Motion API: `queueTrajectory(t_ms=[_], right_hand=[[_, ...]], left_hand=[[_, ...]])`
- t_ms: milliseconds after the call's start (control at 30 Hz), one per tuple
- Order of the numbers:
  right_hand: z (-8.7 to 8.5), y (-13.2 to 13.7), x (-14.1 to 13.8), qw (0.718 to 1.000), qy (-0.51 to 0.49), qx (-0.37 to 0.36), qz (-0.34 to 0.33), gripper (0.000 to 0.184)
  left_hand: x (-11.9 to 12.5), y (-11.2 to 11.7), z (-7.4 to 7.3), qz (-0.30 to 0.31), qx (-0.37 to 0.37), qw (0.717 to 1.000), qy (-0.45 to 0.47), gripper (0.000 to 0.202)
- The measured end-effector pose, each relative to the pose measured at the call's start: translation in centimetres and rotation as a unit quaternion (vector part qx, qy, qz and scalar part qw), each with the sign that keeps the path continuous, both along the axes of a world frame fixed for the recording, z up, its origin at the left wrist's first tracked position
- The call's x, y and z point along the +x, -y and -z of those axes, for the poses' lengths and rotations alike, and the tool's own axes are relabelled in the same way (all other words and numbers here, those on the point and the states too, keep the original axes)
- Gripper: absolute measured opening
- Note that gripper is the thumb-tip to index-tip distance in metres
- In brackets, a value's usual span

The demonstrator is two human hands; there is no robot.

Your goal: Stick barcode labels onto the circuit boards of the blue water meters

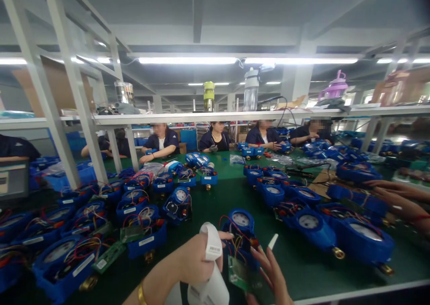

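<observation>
My left hand (198,258) is closed around a strip of white barcode labels (214,247), which loops over the fingers and hangs below them. Its index finger points toward a blue water meter (240,220) with a round dial and coloured wires. Beside that meter's lower right is my right hand (270,273), fingers stretched out and apart. A small white label (273,241) stands out by its fingers; whether it sticks to one is unclear. Between the hands, a green circuit board (240,271) hangs at the meter's near side, partly blurred.
Many wired blue meters (144,240) crowd the green table (215,206) at left, and more meters (309,224) stand at right. A co-worker's hands (399,197) reach in from the right. Several people sit opposite, beneath a white shelf (188,118) with bottles.
</observation>
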State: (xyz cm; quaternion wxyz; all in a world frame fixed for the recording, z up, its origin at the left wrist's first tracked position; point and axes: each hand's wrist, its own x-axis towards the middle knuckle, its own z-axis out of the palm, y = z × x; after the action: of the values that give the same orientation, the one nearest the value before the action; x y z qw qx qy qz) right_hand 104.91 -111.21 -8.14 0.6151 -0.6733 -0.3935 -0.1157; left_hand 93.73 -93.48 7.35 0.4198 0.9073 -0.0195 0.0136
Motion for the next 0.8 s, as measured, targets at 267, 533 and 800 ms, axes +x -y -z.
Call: queueTrajectory(t_ms=[267, 533, 800], right_hand=[[-6.4, 2.0, 4.9, 0.972, -0.212, 0.035, -0.096, 0.088], [-9.4, -1.5, 7.8, 0.964, -0.252, 0.080, 0.012, 0.085], [-8.5, -0.7, 4.5, 0.937, -0.241, 0.236, 0.087, 0.033]], left_hand=[[2.0, 1.4, 0.0, 0.011, -0.012, 1.000, -0.014, 0.028], [3.6, 2.0, 0.6, -0.027, -0.390, 0.920, -0.014, 0.013], [5.3, 0.7, 0.6, -0.035, -0.596, 0.802, 0.014, 0.008]])
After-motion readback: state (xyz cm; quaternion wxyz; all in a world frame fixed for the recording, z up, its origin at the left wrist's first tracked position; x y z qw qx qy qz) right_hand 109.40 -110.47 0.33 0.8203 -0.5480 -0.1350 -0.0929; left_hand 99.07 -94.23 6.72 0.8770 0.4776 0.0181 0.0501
